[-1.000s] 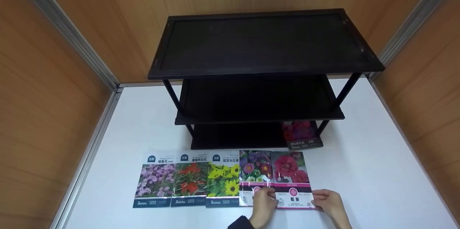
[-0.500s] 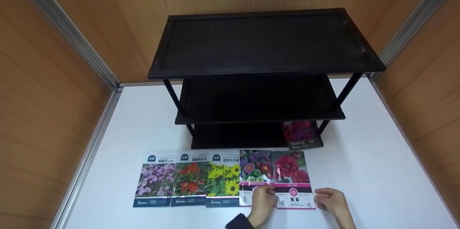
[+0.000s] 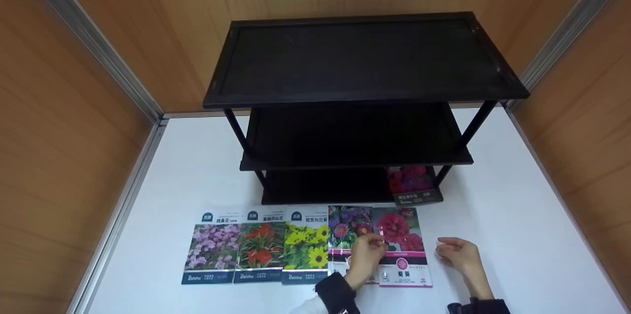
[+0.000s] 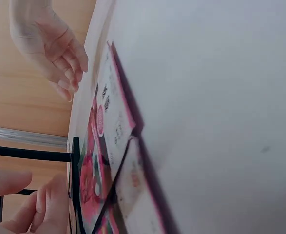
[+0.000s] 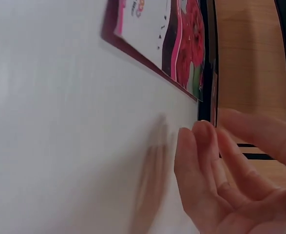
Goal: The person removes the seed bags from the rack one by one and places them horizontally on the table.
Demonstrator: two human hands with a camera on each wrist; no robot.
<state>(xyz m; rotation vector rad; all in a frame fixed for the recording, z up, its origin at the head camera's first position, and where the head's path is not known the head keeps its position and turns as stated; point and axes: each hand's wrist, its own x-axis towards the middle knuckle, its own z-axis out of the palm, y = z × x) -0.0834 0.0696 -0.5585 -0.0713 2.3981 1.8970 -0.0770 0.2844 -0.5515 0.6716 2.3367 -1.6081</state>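
My left hand hovers over the seam between a seed packet with mixed purple and red daisy-like flowers and a seed packet with deep pink blooms. Its fingers are loosely bent, holding nothing, and it hides part of the first packet. Off the pink packet's right edge is my right hand, raised above the table with relaxed fingers and its shadow below in the right wrist view. Leftward in the same row lie packets showing yellow sunflowers, red flowers and lilac flowers.
Behind the row stands a black three-tier shelf. On its lowest tier, at the right end, sits another flower seed packet, partly hidden by the tier above. Wood-look panels enclose the white table at the sides and back.
My right hand has let go of the pink-bloom packet's right edge and moved up and away from it. My left hand has lifted off the packets and shifted slightly forward. The packets stay nearly in place.
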